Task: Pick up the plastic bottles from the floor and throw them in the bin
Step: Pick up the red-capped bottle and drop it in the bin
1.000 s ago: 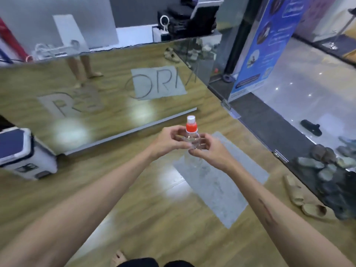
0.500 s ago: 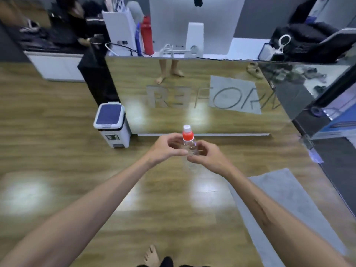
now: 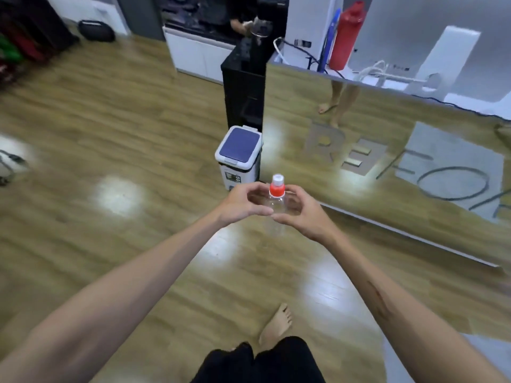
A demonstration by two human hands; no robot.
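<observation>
A clear plastic bottle (image 3: pixel 276 208) with a red cap stood upright in mid-air, gripped between the curled fingers of the left hand (image 3: pixel 243 204) and right hand (image 3: pixel 302 214). Just beyond, the white bin (image 3: pixel 239 157) sat closed on the wooden floor (image 3: pixel 110 244) beside a mirrored panel (image 3: pixel 387 161).

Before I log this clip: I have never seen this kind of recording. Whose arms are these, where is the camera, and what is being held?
There is no machine here. A person wears a wide-angle camera on the head, looking forward and down, so both bare arms reach into view. The left hand and the right hand together hold a clear plastic bottle with a red and white cap, upright. Ahead on the glossy wooden floor stands a small white bin with a blue lid, its lid closed. One bare foot shows below.
</observation>
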